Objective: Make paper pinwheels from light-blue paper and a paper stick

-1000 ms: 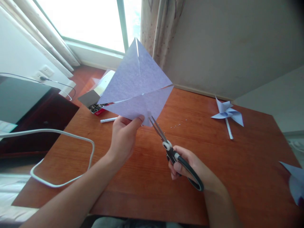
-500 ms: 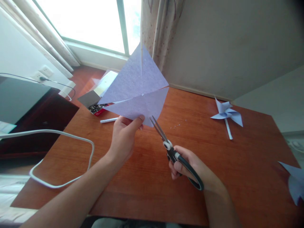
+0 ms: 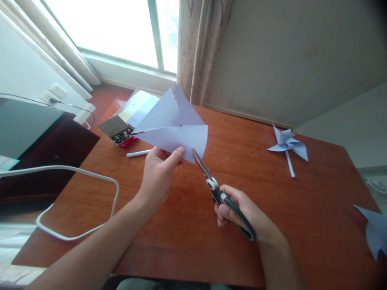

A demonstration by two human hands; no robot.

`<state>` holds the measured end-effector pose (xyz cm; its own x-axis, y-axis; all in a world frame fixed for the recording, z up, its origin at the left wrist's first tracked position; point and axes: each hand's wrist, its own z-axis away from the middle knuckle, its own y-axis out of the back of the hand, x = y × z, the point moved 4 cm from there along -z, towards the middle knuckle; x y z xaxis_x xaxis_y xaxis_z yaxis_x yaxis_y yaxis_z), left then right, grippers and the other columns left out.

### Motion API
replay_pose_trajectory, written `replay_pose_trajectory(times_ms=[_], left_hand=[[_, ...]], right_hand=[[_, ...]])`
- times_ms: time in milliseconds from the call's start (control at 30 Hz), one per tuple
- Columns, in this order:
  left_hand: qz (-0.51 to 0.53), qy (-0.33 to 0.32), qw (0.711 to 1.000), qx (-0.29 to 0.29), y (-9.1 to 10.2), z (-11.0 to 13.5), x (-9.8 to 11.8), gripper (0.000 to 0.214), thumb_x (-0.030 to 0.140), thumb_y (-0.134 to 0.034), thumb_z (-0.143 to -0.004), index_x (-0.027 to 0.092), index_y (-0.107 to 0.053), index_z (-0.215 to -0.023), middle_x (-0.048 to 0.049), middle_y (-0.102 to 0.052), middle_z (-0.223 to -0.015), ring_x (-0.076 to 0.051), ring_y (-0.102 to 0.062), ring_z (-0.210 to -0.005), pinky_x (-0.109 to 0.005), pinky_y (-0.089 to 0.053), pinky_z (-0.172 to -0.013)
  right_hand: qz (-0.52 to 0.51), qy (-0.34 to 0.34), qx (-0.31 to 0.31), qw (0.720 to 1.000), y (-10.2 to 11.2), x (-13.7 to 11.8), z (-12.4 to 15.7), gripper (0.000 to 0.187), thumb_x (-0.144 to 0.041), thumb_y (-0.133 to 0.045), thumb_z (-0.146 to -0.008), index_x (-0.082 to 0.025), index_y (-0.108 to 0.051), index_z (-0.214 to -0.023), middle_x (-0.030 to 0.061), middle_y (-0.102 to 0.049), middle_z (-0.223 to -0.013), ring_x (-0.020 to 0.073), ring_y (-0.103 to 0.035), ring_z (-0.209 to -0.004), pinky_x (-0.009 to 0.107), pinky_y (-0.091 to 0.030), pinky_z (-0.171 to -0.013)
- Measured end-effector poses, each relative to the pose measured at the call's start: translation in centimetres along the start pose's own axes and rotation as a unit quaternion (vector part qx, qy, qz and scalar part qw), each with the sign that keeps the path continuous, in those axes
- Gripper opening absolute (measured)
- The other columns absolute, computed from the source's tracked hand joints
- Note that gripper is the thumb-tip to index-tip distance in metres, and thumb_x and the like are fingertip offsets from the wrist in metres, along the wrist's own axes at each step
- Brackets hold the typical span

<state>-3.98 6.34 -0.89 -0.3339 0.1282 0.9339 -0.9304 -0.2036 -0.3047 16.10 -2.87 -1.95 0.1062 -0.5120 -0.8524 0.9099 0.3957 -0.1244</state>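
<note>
While aloft, scissors (image 3: 218, 195) diagonal, tips (image 3: 196, 153) forward-left.

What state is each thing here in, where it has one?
Left hand: pinching the paper sheet
Paper sheet: slit, held up
Right hand: gripping the scissors
Scissors: blades nearly shut
Box: open
White stick: lying flat
Pinwheel: vanes folded in
Plug: plugged in
Curtains: drawn aside

Head view, down over table (image 3: 187, 237)
</note>
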Motion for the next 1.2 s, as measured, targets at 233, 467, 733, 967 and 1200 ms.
replay_pose_trajectory(times_ms=[233, 467, 733, 967, 1200], left_hand=[[-0.022, -0.012, 0.999, -0.029, -0.2, 0.5, -0.5, 0.015, 0.026, -0.081, -0.076, 0.016, -0.072, -0.085, 0.0006, -0.070, -0.075, -0.011, -0.056, -0.064, -0.022, -0.044, -0.061], [-0.022, -0.007, 0.998, -0.052, -0.4, 0.9, -0.9, 0.013, 0.026, -0.080, -0.080, 0.016, -0.073, -0.085, 0.0016, -0.069, -0.074, -0.010, -0.056, -0.065, -0.022, -0.045, -0.063], [-0.019, 0.002, 0.998, -0.056, -0.6, 1.3, -0.9, 0.015, 0.027, -0.080, -0.080, 0.015, -0.072, -0.085, 0.0016, -0.068, -0.074, -0.010, -0.056, -0.065, -0.021, -0.045, -0.061], [-0.015, -0.003, 0.999, -0.040, -0.3, 0.9, -0.8, 0.015, 0.025, -0.079, -0.080, 0.014, -0.069, -0.083, 0.0007, -0.068, -0.072, -0.011, -0.056, -0.064, -0.022, -0.045, -0.061], [0.008, -0.050, 0.999, 0.010, 0.5, -0.3, 0.0, 0.015, 0.023, -0.079, -0.077, 0.014, -0.068, -0.082, 0.0007, -0.066, -0.072, -0.011, -0.055, -0.062, -0.023, -0.044, -0.058]], right_hand=[[-0.002, 0.013, -0.002, 1.000, -0.1, 0.0, -0.2, 0.053, -0.065, -0.071, -0.082, -0.017, -0.051, -0.092, 0.0007, -0.061, -0.074, 0.0144, -0.061, -0.066, 0.027, -0.046, -0.063], [-0.024, 0.036, -0.001, 0.999, -0.6, -0.3, -0.6, 0.053, -0.067, -0.067, -0.084, -0.017, -0.050, -0.093, 0.0017, -0.062, -0.074, 0.0145, -0.062, -0.066, 0.026, -0.046, -0.062], [-0.016, 0.025, 0.003, 1.000, -0.7, -0.3, -0.7, 0.055, -0.067, -0.068, -0.083, -0.017, -0.050, -0.093, 0.0019, -0.063, -0.073, 0.0144, -0.062, -0.066, 0.026, -0.047, -0.062], [-0.020, 0.014, -0.005, 1.000, -0.6, -0.1, -0.6, 0.054, -0.066, -0.070, -0.082, -0.017, -0.051, -0.094, 0.0016, -0.063, -0.074, 0.0147, -0.062, -0.067, 0.027, -0.048, -0.064], [-0.024, 0.012, -0.010, 1.000, -0.7, -0.1, -0.4, 0.055, -0.067, -0.073, -0.079, -0.017, -0.051, -0.092, 0.0016, -0.062, -0.074, 0.0144, -0.061, -0.067, 0.027, -0.048, -0.064]])
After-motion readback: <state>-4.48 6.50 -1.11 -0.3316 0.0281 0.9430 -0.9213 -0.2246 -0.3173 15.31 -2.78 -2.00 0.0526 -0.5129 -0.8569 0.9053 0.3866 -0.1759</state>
